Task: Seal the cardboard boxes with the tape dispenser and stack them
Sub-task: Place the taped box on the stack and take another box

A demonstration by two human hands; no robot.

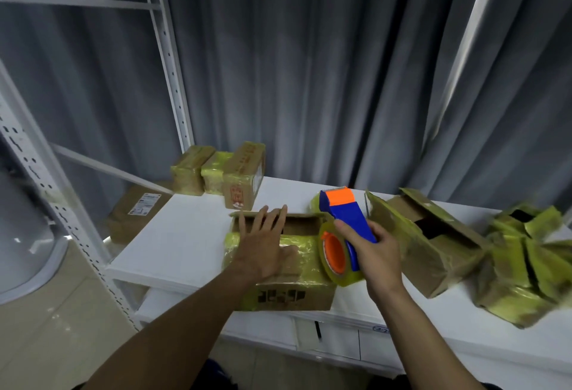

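Observation:
A cardboard box covered in yellowish tape sits at the front of the white table, its far flap partly open. My left hand lies flat on top of it with the fingers straight, reaching to the far flap. My right hand grips the handle of a blue and orange tape dispenser, held just right of the box, with its tape roll beside the box's right edge. Two open boxes lie further right.
Three taped boxes stand together at the table's back left corner. A brown parcel rests on the white metal shelf rack to the left. Grey curtains hang behind the table. Drawers sit under the table's front.

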